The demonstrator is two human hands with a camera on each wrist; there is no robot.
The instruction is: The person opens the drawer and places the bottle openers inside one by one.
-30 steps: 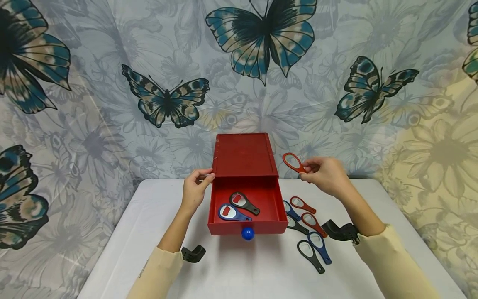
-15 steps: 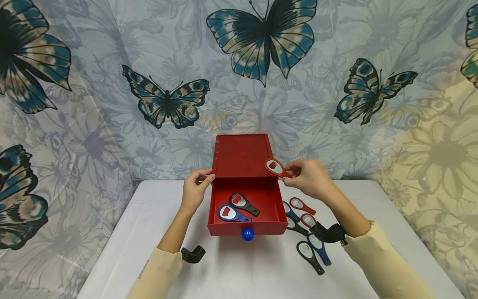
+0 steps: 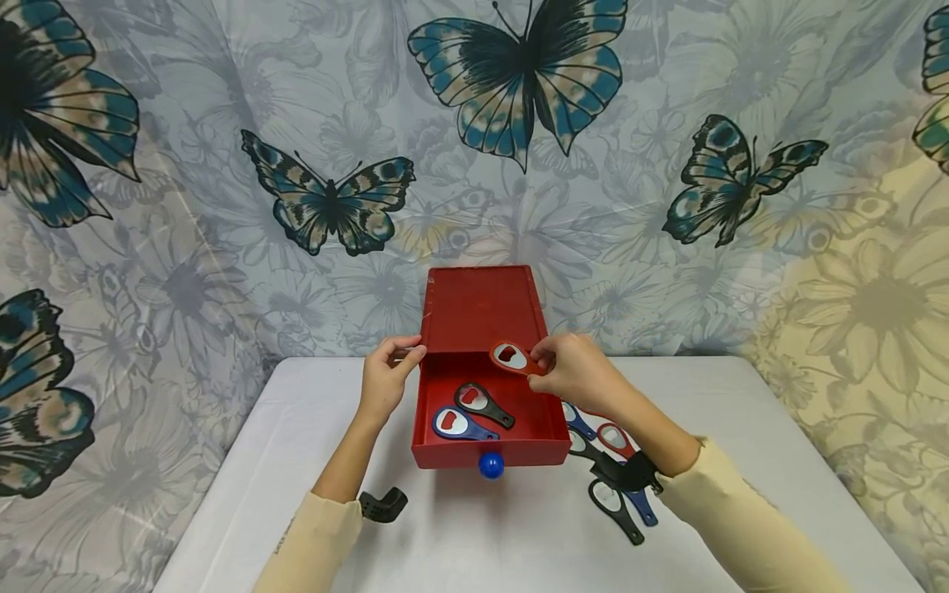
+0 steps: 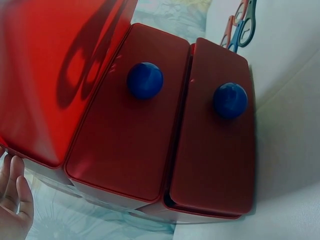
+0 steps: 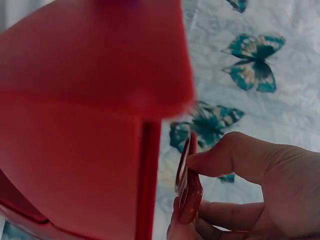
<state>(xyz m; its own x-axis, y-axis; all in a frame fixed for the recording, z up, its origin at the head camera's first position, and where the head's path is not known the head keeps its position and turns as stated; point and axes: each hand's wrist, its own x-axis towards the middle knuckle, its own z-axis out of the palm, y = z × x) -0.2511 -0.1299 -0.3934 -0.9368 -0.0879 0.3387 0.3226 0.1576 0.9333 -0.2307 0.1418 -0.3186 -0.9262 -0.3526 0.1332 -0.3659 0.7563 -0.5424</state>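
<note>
A red bottle opener with a pale metal insert is pinched between the thumb and fingers of my right hand, above the back of the pulled-out drawer. In the right wrist view the same bottle opener appears edge-on, beside the drawer wall. Inside the drawer lie a black bottle opener and a blue bottle opener. My left hand touches the left side of the red cabinet, its fingers loosely extended against the edge in the left wrist view.
Several red, blue and black bottle openers lie on the white table right of the cabinet, partly hidden by my right arm; one black bottle opener shows in front. Two closed drawers with blue knobs sit below the pulled-out one.
My right hand has carried the red bottle opener leftward and lower, from right of the cabinet to over the drawer. The left hand and cabinet have stayed in place.
</note>
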